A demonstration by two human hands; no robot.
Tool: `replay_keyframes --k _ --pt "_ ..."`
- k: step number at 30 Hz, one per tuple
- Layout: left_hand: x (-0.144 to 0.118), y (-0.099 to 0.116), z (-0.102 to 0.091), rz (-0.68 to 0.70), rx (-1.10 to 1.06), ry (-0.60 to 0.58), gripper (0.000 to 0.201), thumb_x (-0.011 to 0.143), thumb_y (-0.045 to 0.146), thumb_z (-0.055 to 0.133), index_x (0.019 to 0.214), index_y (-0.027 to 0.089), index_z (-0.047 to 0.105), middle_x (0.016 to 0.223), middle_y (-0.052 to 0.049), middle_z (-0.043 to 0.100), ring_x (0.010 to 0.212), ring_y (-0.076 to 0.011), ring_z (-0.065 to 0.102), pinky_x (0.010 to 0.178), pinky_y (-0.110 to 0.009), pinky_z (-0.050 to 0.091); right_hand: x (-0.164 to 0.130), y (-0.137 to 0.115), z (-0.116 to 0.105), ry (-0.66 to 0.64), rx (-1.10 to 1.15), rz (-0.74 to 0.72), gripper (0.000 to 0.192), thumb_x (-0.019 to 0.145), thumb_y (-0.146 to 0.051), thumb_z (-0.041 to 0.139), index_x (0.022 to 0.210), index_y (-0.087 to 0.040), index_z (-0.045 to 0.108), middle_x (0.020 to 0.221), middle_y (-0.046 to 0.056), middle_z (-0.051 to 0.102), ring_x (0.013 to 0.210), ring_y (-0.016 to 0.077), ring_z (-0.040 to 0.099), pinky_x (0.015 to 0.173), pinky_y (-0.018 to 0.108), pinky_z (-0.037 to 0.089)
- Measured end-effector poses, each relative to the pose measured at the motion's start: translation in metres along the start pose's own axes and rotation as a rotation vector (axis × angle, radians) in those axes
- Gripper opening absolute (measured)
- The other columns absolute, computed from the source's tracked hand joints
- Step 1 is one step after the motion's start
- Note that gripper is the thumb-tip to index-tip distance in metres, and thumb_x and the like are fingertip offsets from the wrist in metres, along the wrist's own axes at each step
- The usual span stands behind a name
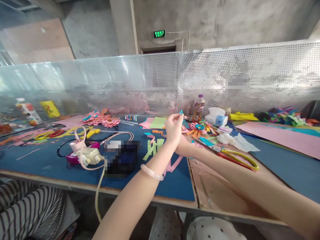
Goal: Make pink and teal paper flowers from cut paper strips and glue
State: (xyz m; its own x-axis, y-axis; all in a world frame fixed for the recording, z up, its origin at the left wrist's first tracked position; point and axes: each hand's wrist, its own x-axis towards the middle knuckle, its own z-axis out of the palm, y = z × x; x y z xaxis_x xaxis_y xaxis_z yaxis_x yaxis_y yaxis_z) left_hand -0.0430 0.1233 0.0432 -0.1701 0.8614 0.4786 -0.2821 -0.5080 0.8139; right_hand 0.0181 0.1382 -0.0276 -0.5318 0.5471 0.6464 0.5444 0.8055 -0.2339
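Observation:
Over the table my left hand [173, 126] is closed in a pinch, with a small blue paper strip [181, 112] poking out at its fingertips. My right hand [184, 145] is close behind the left wrist, its fingers mostly hidden. Green paper strips [153, 149] and pink paper strips [175, 164] lie under my left forearm. Just beyond the hands is a paper flower [199, 127] with a blue centre. Scissors with yellow and red handles [240, 159] rest beside my right forearm, with a blue paper piece [206, 141] near their blades.
A power strip with cables [87, 156] sits left of my arms. Pink paper flowers [103, 119], green paper sheets [159, 122], a bottle [198, 108] and a tissue pack [216, 118] line the back. A perforated metal partition [140, 86] stands behind. Someone's striped clothing [37, 210] shows at lower left.

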Motion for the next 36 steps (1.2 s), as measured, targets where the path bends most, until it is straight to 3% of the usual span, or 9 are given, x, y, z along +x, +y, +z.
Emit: replay_keyframes --k 2,6,11,14,18,28,36 --pt "0.002 0.0 -0.004 -0.011 -0.006 0.022 0.006 0.077 0.02 0.057 0.078 0.015 0.06 0.066 -0.001 0.064 0.038 -0.0045 0.038 0.041 -0.02 0.028 -0.01 0.009 -0.014 0.02 0.051 0.083 0.033 0.069 -0.008 0.043 0.094 -0.016 0.063 0.095 0.01 0.059 0.096 0.0254 0.05 0.087 0.041 0.039" --pt "0.005 -0.008 -0.012 -0.031 0.057 -0.014 0.009 0.075 0.017 0.058 0.066 0.014 0.061 0.05 0.003 0.054 0.039 -0.0053 0.036 0.042 -0.02 0.027 -0.022 0.016 -0.039 0.125 0.219 0.386 0.035 0.071 -0.013 0.037 0.099 -0.011 0.058 0.088 0.01 0.064 0.079 0.0206 0.057 0.07 0.034 0.046" --pt "0.003 -0.027 -0.015 -0.1 0.112 -0.121 0.01 0.072 0.018 0.059 0.064 0.013 0.064 0.052 0.001 0.056 0.044 -0.0066 0.043 0.045 -0.019 0.031 -0.025 0.013 -0.051 0.192 0.393 0.588 0.038 0.085 -0.04 0.032 0.09 -0.014 0.06 0.085 0.008 0.066 0.073 0.0174 0.059 0.063 0.027 0.045" --pt "-0.001 -0.034 -0.013 -0.148 0.121 -0.14 0.007 0.071 0.018 0.061 0.067 0.013 0.064 0.056 -0.001 0.059 0.043 -0.007 0.044 0.043 -0.019 0.032 -0.026 0.01 -0.047 0.206 0.435 0.611 0.039 0.081 -0.049 0.041 0.08 -0.015 0.061 0.078 0.005 0.064 0.072 0.0177 0.058 0.065 0.027 0.044" --pt "-0.004 -0.037 -0.011 -0.19 0.134 -0.158 0.006 0.071 0.018 0.062 0.068 0.013 0.064 0.053 0.0 0.058 0.037 -0.0061 0.041 0.04 -0.02 0.031 -0.026 0.008 -0.042 0.228 0.457 0.604 0.035 0.08 -0.047 0.042 0.075 -0.016 0.059 0.072 0.003 0.062 0.07 0.0181 0.057 0.062 0.026 0.043" --pt "-0.009 -0.035 -0.011 -0.219 0.11 -0.155 0.005 0.071 0.017 0.062 0.067 0.013 0.062 0.05 0.002 0.054 0.038 -0.0065 0.042 0.04 -0.02 0.033 -0.027 0.008 -0.039 0.291 0.502 0.614 0.033 0.082 -0.044 0.04 0.082 -0.016 0.059 0.075 0.005 0.063 0.067 0.017 0.057 0.061 0.027 0.045" --pt "-0.012 -0.037 -0.007 -0.302 0.094 -0.072 0.006 0.072 0.017 0.059 0.068 0.013 0.06 0.045 0.003 0.05 0.034 -0.0056 0.04 0.038 -0.019 0.032 -0.03 0.007 -0.036 0.298 0.523 0.654 0.036 0.081 -0.048 0.041 0.073 -0.016 0.056 0.066 0.003 0.06 0.059 0.0155 0.055 0.055 0.026 0.043"
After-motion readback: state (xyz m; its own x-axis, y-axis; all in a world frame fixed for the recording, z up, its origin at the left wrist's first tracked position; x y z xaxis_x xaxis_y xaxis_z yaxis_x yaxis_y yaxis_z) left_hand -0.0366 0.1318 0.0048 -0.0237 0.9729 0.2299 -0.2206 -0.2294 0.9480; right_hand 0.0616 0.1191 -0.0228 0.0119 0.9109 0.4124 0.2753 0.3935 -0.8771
